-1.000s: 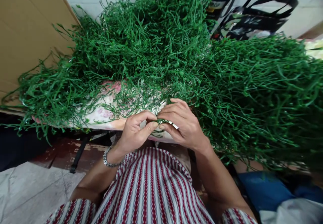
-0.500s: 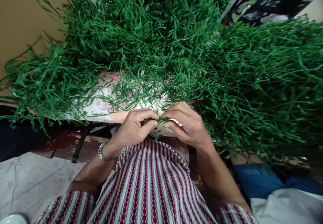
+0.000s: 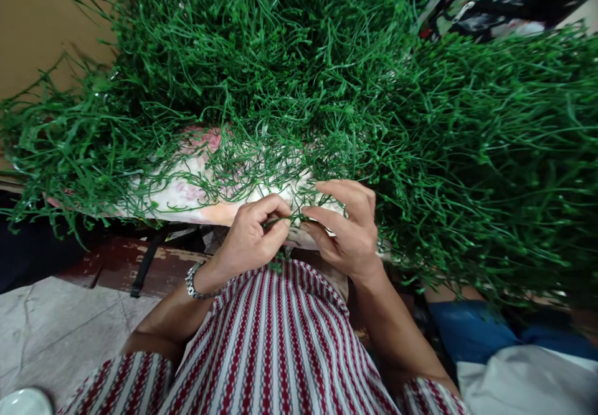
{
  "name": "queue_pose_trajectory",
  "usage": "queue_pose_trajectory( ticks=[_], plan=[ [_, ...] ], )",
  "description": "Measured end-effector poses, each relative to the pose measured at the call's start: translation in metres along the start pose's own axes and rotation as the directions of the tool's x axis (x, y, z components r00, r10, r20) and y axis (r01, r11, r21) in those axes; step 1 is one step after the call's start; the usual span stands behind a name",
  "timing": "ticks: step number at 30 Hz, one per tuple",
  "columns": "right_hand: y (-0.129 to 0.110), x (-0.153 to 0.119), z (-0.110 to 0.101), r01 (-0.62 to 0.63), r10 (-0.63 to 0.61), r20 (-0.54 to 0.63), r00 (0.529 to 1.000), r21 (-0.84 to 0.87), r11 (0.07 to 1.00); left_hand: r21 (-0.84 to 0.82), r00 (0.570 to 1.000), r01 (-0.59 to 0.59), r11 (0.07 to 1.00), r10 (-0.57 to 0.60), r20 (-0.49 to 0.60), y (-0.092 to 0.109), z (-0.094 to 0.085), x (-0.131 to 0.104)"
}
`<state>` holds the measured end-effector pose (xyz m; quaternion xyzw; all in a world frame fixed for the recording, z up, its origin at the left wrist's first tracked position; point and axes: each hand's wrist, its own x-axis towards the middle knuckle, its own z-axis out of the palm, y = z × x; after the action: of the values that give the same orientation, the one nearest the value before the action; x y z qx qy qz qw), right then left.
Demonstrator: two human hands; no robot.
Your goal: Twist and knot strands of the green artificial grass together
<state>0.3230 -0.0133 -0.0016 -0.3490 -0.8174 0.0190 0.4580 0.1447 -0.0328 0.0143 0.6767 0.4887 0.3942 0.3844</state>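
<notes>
My left hand (image 3: 256,234), a metal bracelet at its wrist, pinches a thin green artificial plant stem (image 3: 295,218) between thumb and forefinger. Close by on the right, my right hand (image 3: 348,228) has its fingers parted, with thumb and forefinger tips beside the stem's free end. Whether those tips touch the stem I cannot tell. Beneath both hands lies a flowered cloth (image 3: 184,194) strewn with loose stems. Beyond it rises a large heap of glossy green artificial stems (image 3: 280,53).
More green stems (image 3: 504,172) cover the right side. A tan board (image 3: 42,22) stands at the left, and a dark patterned bag (image 3: 504,7) at the back right. A worn brown wooden edge (image 3: 112,265) runs below the cloth. Someone's blue-clad leg (image 3: 467,331) shows at the right.
The fingers of my right hand have spread apart, letting go of the stem they were pinching. My left hand keeps its pinch in nearly the same place. The view has shifted slightly.
</notes>
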Motion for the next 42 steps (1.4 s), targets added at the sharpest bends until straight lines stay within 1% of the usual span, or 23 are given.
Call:
queue_pose_trajectory(
  ticks=[2, 3, 5, 7, 9, 11, 13, 15, 18, 21, 25, 28, 31, 33, 36, 38, 40, 42],
  plan=[
    [-0.002, -0.003, 0.002, 0.019, -0.026, -0.054, 0.998, -0.137, 0.99, 0.051, 0.998, -0.011, 0.999, 0.013, -0.054, -0.001, 0.003, -0.001],
    [-0.002, -0.005, 0.003, 0.021, -0.037, -0.077, 0.996, -0.195, 0.981, 0.078, 0.997, -0.033, 0.996, 0.039, -0.07, -0.001, 0.005, -0.001],
    [-0.003, -0.007, 0.005, 0.024, -0.059, -0.12, 0.991, -0.275, 0.961, 0.125, 0.988, -0.12, 0.985, 0.131, -0.084, -0.002, 0.007, -0.001],
    [-0.002, -0.008, 0.007, 0.048, -0.088, -0.131, 0.987, -0.282, 0.958, 0.154, 0.971, -0.215, 0.964, 0.228, -0.071, -0.003, 0.007, 0.0],
    [0.0, -0.009, 0.008, 0.094, -0.112, -0.079, 0.99, -0.211, 0.973, 0.185, 0.965, -0.246, 0.951, 0.258, -0.043, -0.003, 0.007, 0.001],
    [0.002, -0.009, 0.011, 0.098, -0.099, -0.003, 0.995, -0.109, 0.989, 0.243, 0.972, -0.222, 0.944, 0.233, -0.018, -0.004, 0.007, 0.003],
    [0.002, -0.01, 0.013, 0.048, -0.047, 0.038, 0.998, -0.037, 0.998, 0.289, 0.977, -0.204, 0.935, 0.213, 0.001, -0.004, 0.006, 0.004],
    [0.002, -0.011, 0.014, -0.011, 0.01, 0.032, 0.999, 0.004, 1.0, 0.281, 0.976, -0.214, 0.935, 0.218, 0.017, -0.003, 0.005, 0.004],
    [0.001, -0.01, 0.015, -0.07, 0.068, 0.034, 0.997, 0.084, 0.994, 0.214, 0.959, -0.282, 0.935, 0.282, 0.029, -0.001, 0.004, 0.005],
    [0.0, -0.009, 0.014, -0.14, 0.127, 0.071, 0.989, 0.214, 0.967, 0.175, 0.941, -0.338, 0.925, 0.337, 0.037, 0.0, 0.004, 0.006],
    [0.0, -0.01, 0.012, -0.228, 0.191, 0.147, 0.971, 0.312, 0.922, 0.196, 0.921, -0.386, 0.901, 0.388, 0.03, -0.003, 0.005, 0.008],
    [-0.001, -0.01, 0.011, -0.247, 0.194, 0.182, 0.964, 0.341, 0.907, 0.251, 0.907, -0.414, 0.875, 0.419, 0.039, -0.007, 0.007, 0.008],
    [-0.004, -0.009, 0.011, -0.241, 0.2, 0.152, 0.968, 0.343, 0.908, 0.259, 0.906, -0.416, 0.872, 0.421, 0.04, -0.011, 0.008, 0.007],
    [-0.005, -0.008, 0.012, -0.26, 0.223, 0.142, 0.964, 0.356, 0.898, 0.221, 0.918, -0.386, 0.896, 0.396, 0.001, -0.012, 0.009, 0.007],
    [-0.008, -0.008, 0.015, -0.314, 0.27, 0.162, 0.949, 0.408, 0.858, 0.148, 0.941, -0.314, 0.938, 0.328, -0.085, -0.011, 0.013, 0.006],
    [-0.01, -0.008, 0.017, -0.332, 0.291, 0.161, 0.943, 0.422, 0.844, 0.126, 0.948, -0.283, 0.951, 0.297, -0.113, -0.01, 0.015, 0.005],
    [-0.011, -0.008, 0.018, -0.341, 0.301, 0.162, 0.94, 0.387, 0.857, 0.142, 0.954, -0.263, 0.954, 0.28, -0.11, -0.01, 0.016, 0.004],
    [-0.013, -0.007, 0.014, -0.344, 0.296, 0.193, 0.936, 0.314, 0.885, 0.209, 0.955, -0.269, 0.94, 0.289, -0.069, -0.01, 0.013, 0.002]
  ],
)
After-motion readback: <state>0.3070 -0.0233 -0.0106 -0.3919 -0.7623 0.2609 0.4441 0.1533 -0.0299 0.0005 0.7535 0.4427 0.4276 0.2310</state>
